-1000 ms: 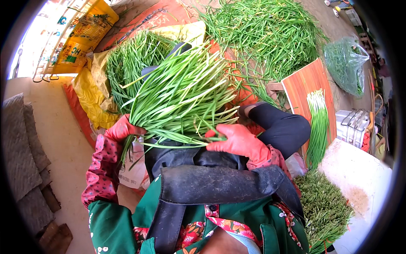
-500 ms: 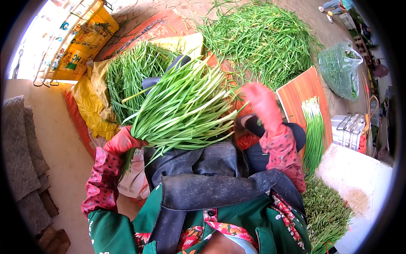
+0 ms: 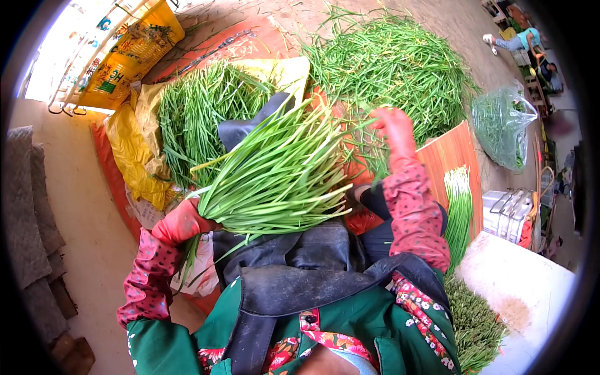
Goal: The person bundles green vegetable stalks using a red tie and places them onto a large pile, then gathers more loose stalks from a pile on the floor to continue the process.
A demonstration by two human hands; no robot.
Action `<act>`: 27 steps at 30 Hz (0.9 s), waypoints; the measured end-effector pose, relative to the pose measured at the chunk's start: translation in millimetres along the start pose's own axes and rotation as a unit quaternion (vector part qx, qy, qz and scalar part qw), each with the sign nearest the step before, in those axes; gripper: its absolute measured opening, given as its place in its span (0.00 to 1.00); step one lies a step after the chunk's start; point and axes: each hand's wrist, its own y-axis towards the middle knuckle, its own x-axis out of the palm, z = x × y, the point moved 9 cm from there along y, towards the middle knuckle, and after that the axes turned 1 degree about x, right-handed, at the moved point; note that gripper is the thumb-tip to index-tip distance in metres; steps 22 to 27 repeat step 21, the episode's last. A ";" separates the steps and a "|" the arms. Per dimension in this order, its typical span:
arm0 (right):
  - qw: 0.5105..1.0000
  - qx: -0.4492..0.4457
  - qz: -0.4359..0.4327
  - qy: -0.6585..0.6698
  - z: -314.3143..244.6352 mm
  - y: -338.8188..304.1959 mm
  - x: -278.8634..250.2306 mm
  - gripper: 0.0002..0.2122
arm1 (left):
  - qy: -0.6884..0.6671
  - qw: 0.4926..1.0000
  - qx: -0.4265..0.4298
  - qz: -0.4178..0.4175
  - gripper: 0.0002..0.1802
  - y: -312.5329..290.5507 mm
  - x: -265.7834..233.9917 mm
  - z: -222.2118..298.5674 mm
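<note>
My left hand (image 3: 186, 222), in a red rubber glove, is closed round one end of a large bunch of garlic chives (image 3: 275, 178). The bunch fans out across my lap over a dark apron (image 3: 300, 247). My right hand (image 3: 395, 128), gloved the same way, is raised right of the bunch, its fingers curled. A few thin green chive leaves (image 3: 359, 127) show at its fingertips. Beyond it lies a big heap of loose chive leaves (image 3: 400, 69). Left of my raised knee, more chives (image 3: 200, 119) lie on yellow sacking (image 3: 128, 137).
A wooden board (image 3: 470, 159) at right bears a neat chive bundle (image 3: 459, 212). Nearby are a clear plastic bag of greens (image 3: 500, 128), a white board (image 3: 525, 272) and tied bundles (image 3: 475, 319). A yellow crate (image 3: 125, 62) stands far left. People (image 3: 525, 40) are in the far right background.
My right hand has moved slightly up and away from the bunch, toward the loose heap. The left hand keeps its hold. The whole view has shifted a little.
</note>
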 end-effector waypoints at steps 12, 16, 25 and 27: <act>0.959 -0.083 -0.068 -0.261 -0.5 20.5 85.9 0.13 | 0.080 0.996 0.003 -0.048 0.28 -3.4 -0.7 -2.7; 0.982 -0.049 -0.116 -0.143 14.1 18.5 42.9 0.28 | -0.089 0.996 -0.031 0.007 0.27 -5.8 3.4 6.0; 0.965 -0.024 -0.209 -0.156 25.3 -26.8 123.4 0.23 | -0.008 0.993 -0.114 -0.025 0.29 -4.2 -7.1 -15.3; 0.965 -0.024 -0.209 -0.156 25.3 -26.8 123.4 0.23 | -0.008 0.993 -0.114 -0.025 0.29 -4.2 -7.1 -15.3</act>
